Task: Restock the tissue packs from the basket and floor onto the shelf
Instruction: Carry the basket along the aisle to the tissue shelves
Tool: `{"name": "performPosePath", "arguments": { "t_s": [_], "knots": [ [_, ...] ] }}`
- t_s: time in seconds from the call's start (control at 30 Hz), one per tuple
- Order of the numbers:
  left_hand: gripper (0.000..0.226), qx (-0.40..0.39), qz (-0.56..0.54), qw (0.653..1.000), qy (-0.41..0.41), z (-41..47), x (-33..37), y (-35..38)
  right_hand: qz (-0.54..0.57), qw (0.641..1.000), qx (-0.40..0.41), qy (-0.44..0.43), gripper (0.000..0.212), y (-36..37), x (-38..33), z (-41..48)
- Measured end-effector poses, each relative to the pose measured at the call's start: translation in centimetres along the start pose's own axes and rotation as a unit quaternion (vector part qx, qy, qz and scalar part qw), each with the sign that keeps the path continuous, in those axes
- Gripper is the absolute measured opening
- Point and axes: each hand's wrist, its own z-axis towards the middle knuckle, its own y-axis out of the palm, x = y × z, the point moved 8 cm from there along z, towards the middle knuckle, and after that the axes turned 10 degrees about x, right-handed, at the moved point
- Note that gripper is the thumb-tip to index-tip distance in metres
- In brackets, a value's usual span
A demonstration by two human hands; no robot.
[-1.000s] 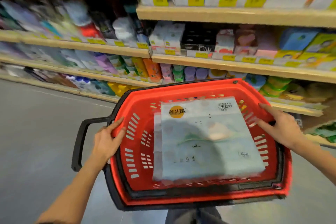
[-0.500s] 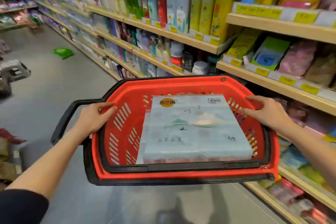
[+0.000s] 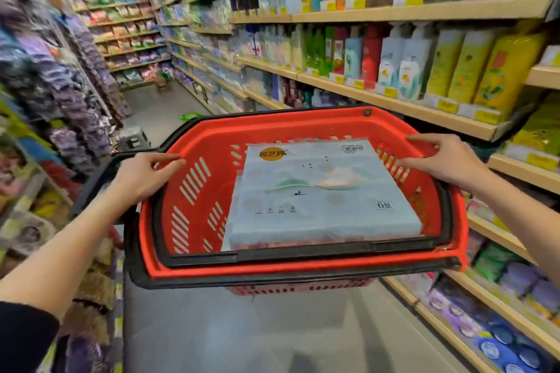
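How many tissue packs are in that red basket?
1 in view: the pale blue tissue pack lies flat in the red basket, towards its right side. Others may be hidden beneath.

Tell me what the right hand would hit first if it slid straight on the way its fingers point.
The right hand grips the red basket's right rim, fingers pointing left across the opening. Going straight on, it would probably meet the pale blue tissue pack first, though its height above the pack is unclear.

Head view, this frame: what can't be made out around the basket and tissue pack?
- Packs under the top tissue pack: hidden by it; count unknown.
- Red basket bottom: covered by the pack.
- Left shelves: motion-blurred, products unreadable.
- Left hand and right hand palms: hidden against the rim.
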Motion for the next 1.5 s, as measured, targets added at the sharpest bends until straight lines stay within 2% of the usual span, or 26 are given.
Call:
{"name": "performPosePath", "arguments": {
  "t_s": [0.37, 0.57, 0.87, 1.0, 1.17, 1.5],
  "knots": [
    [0.042, 0.056, 0.039, 0.995, -0.07, 9.2, -7.5, -2.3, 0.129, 0.989, -0.067, -0.016, 0.062, 12.0, -7.9, 12.5],
    [0.051, 0.074, 0.066, 0.988, -0.118, 14.5, -10.6, -0.4, 0.127, 0.983, -0.112, -0.071, 0.062, 19.1, -11.6, 22.0],
    [0.048, 0.118, 0.084, 0.972, -0.186, 23.4, -13.8, 0.9, 0.157, 0.966, -0.157, -0.135, 0.057, 27.5, -20.1, 35.0],
    [0.047, 0.129, 0.094, 0.968, -0.191, 28.6, -16.5, 1.7, 0.152, 0.968, -0.154, -0.13, 0.056, 32.6, -22.5, 39.3],
    [0.049, 0.104, 0.096, 0.968, -0.208, 36.8, -22.7, 3.1, 0.129, 0.972, -0.154, -0.125, 0.059, 40.0, -26.5, 44.3],
    [0.05, 0.111, 0.102, 0.975, -0.165, 53.4, -34.6, 4.2, 0.143, 0.973, -0.139, -0.119, 0.06, 54.0, -35.0, 53.0]
  ]
}}
